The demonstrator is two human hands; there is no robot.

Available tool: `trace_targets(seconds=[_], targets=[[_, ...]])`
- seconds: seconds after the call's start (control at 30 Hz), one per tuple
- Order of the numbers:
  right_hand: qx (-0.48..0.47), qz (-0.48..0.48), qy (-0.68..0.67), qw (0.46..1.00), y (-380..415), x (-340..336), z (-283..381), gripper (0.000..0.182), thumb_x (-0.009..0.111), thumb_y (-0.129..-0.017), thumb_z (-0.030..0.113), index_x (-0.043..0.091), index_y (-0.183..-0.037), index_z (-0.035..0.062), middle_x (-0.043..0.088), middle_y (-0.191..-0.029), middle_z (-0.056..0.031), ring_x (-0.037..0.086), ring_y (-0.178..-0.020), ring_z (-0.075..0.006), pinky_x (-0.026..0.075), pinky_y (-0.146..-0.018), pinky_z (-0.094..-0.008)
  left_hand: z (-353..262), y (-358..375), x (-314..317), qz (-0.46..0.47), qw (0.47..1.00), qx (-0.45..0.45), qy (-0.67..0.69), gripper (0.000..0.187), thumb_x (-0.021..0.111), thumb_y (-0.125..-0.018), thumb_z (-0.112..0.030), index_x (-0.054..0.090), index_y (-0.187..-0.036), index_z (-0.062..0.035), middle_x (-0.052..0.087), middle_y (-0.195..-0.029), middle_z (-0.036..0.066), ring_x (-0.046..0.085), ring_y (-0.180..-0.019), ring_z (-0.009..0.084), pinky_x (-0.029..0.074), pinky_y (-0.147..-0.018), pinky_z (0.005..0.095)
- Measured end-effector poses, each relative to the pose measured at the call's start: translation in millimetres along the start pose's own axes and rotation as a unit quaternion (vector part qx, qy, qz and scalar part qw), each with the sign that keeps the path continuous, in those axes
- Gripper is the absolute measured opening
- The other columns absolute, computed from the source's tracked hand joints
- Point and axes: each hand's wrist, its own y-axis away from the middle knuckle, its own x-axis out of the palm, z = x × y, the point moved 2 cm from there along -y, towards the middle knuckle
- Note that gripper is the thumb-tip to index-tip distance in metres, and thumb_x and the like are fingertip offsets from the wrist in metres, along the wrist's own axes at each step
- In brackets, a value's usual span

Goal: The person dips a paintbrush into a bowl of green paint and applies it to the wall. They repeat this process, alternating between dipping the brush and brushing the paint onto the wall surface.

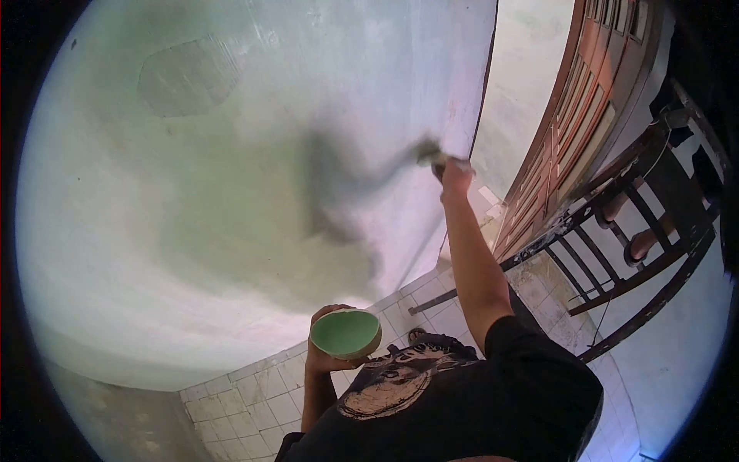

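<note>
My left hand (pixel 319 356) is wrapped round the side of a bowl (pixel 368 353) with pale green paint (pixel 345 333) in it, held in front of my body. Stretched out to the upper right, my right hand (pixel 456 181) is closed on a paintbrush (pixel 429 152). The brush head lies right at the pale wall (pixel 254 200), close to its right edge. Part of the brush is blurred. Shadows of my arm and head fall across the greenish wall surface.
A dark wooden chair (pixel 658 181) lies tilted at the right, its slats and legs reaching toward me. Behind it show a person's feet (pixel 637 246). A brown panelled door (pixel 570 138) stands beyond the wall's edge. White tiles (pixel 258 412) cover the floor.
</note>
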Motion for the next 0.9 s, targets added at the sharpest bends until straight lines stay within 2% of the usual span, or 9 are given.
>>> trace_targets(seconds=[0.07,0.2,0.3,0.57,0.7,0.77,0.8,0.83,0.9], targets=[[-0.055,0.03,-0.049,0.997,-33,28,-2,0.012,0.062,-0.074,0.011,0.057,-0.082,0.0033,0.055,-0.073,-0.0064,0.051,-0.066,-0.0134,0.044,-0.06,-0.0288,-9,-1,4,-0.007,1.0,-0.001,-0.014,0.099,0.088,-0.042,-0.016,0.033,-0.124,-0.0025,0.051,-0.113,0.017,0.053,-0.105,0.0283,0.046,-0.087,0.0412],[0.076,0.105,-0.265,0.955,-36,13,25,0.019,0.051,-0.081,0.009,0.044,-0.098,0.0049,0.056,-0.09,-0.0113,0.058,-0.08,-0.0216,0.05,-0.062,-0.0339,-6,-1,4,0.003,1.0,-0.013,-0.023,0.099,0.088,-0.042,-0.016,0.033,-0.124,-0.0025,0.051,-0.113,0.017,0.053,-0.105,0.0277,0.046,-0.087,0.0407],[0.036,0.1,-0.35,0.931,-18,-5,15,0.018,0.047,-0.084,0.009,0.039,-0.1,0.0073,0.055,-0.094,-0.0129,0.06,-0.083,-0.0261,0.054,-0.061,-0.0374,-2,-2,8,0.005,0.999,-0.029,-0.026,0.099,0.088,-0.042,-0.016,0.033,-0.124,-0.0025,0.051,-0.113,0.017,0.053,-0.105,0.0275,0.046,-0.087,0.0403],[0.095,0.106,-0.111,0.984,1,-45,-96,0.023,0.054,-0.084,0.016,0.04,-0.102,0.0102,0.056,-0.093,-0.0093,0.061,-0.077,-0.0234,0.053,-0.058,-0.0348,-1,1,8,0.015,0.999,-0.024,-0.039,0.104,0.091,-0.04,-0.021,0.033,-0.124,-0.0015,0.049,-0.117,0.018,0.051,-0.108,0.0277,0.045,-0.089,0.0407],[0.108,0.109,-0.063,0.986,-4,-21,-58,0.024,0.059,-0.08,0.014,0.046,-0.1,0.0082,0.057,-0.089,-0.0079,0.059,-0.074,-0.0196,0.051,-0.059,-0.0314,5,10,1,-0.008,1.0,-0.027,-0.012,0.105,0.091,-0.039,-0.021,0.033,-0.124,-0.0019,0.05,-0.116,0.017,0.052,-0.107,0.0277,0.045,-0.088,0.0404],[-0.024,0.058,-0.044,0.997,-5,17,2,0.007,0.053,-0.081,0.005,0.051,-0.087,0.0033,0.056,-0.077,-0.0073,0.055,-0.064,-0.0149,0.046,-0.049,-0.0273,2,10,2,-0.014,0.999,-0.025,-0.018,0.103,0.09,-0.04,-0.019,0.033,-0.124,-0.0019,0.05,-0.115,0.017,0.053,-0.106,0.0274,0.045,-0.087,0.0403],[-0.079,0.018,-0.02,0.997,-4,33,38,0.005,0.054,-0.078,0.004,0.053,-0.083,0.0022,0.055,-0.073,-0.0064,0.051,-0.062,-0.0126,0.042,-0.05,-0.0271,-1,9,1,-0.021,0.999,-0.028,-0.023,0.102,0.089,-0.04,-0.018,0.033,-0.124,-0.0019,0.05,-0.114,0.017,0.053,-0.105,0.0272,0.046,-0.087,0.0403],[-0.069,0.036,-0.116,0.99,6,45,84,0.01,0.055,-0.077,0.005,0.053,-0.086,0.0003,0.056,-0.078,-0.0067,0.052,-0.065,-0.0135,0.043,-0.055,-0.0266,-5,9,0,-0.019,0.999,-0.027,-0.027,0.102,0.089,-0.04,-0.018,0.033,-0.124,-0.0019,0.05,-0.114,0.017,0.053,-0.105,0.0272,0.046,-0.087,0.0403],[-0.117,0.026,-0.156,0.98,-39,73,109,0.012,0.054,-0.078,0.005,0.051,-0.089,0.0008,0.056,-0.085,-0.0086,0.056,-0.074,-0.0166,0.046,-0.062,-0.029,-9,5,1,-0.026,0.999,-0.03,-0.036,0.099,0.088,-0.041,-0.016,0.034,-0.123,-0.0024,0.051,-0.113,0.017,0.054,-0.104,0.0269,0.046,-0.086,0.0403]])
